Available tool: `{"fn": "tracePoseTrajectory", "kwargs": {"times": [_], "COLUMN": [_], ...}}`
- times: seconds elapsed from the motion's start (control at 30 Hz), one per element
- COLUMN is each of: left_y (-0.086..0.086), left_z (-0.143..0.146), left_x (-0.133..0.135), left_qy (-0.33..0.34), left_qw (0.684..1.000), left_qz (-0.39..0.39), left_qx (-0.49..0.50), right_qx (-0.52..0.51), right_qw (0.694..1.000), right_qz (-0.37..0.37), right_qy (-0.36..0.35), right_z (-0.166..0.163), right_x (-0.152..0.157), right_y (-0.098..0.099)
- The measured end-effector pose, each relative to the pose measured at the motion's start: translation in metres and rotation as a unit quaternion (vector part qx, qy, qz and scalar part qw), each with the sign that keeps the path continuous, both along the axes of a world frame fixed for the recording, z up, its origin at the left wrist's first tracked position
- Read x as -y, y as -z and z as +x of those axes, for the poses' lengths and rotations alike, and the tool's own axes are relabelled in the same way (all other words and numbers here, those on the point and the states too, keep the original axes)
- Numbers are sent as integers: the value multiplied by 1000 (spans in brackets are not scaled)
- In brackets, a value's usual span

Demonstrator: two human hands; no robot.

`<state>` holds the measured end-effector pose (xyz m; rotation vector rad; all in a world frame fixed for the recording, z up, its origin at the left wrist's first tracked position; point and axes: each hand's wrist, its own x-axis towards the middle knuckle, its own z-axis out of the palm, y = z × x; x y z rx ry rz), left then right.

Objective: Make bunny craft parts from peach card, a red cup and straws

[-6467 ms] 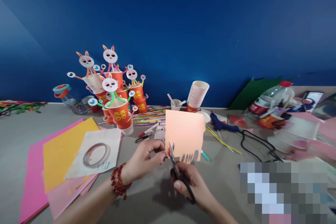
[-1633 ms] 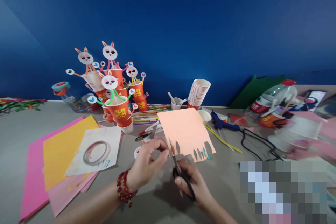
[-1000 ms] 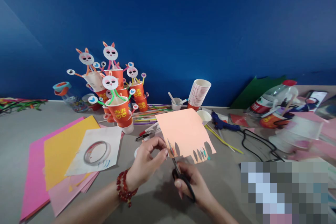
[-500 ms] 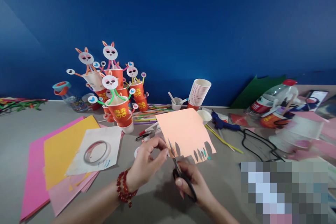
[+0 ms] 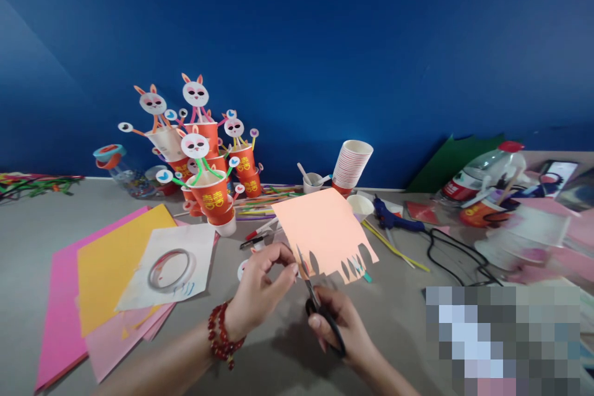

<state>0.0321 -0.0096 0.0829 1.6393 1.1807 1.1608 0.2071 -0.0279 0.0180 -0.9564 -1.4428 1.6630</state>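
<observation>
My left hand [image 5: 262,288], with a red bead bracelet [image 5: 223,334] at its wrist, pinches the lower left edge of a peach paper sheet [image 5: 325,226] between thumb and fingers. Several pointed notches are cut along the sheet's near edge. Black-handled scissors [image 5: 330,325] sit in my right hand [image 5: 346,322], fingers through the loops. Their blades point away from me and lie at the paper's lower left edge, close to my left fingertips. Partly behind my left hand lies a white paper disc [image 5: 242,269].
Rabbit-faced red cups [image 5: 213,198] stand at the back left. Colored paper [image 5: 60,297] and a tape roll [image 5: 153,272] lie on the left. Behind the sheet leans a cup stack [image 5: 351,164]. A blue glue gun [image 5: 396,218], its cord, and a bottle [image 5: 487,170] are on the right.
The peach sheet has tilted and shifted slightly to the left, its notched right part rising a little. Both hands and the scissors stay nearly in place.
</observation>
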Motion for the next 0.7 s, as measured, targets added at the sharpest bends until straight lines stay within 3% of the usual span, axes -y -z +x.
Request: {"fn": "tracePoseTrajectory", "kwargs": {"times": [0.23, 0.7], "left_y": [6, 3], "left_z": [-1, 4], "left_x": [-2, 0], "left_qy": [27, 16], "left_qw": [994, 997], "left_qz": [-45, -17], "left_qx": [94, 72], "right_qx": [29, -22], "right_qw": [999, 999], "right_qz": [22, -19], "right_qy": [14, -27], "right_z": [2, 1], "right_x": [-1, -2], "right_y": [-1, -4]}}
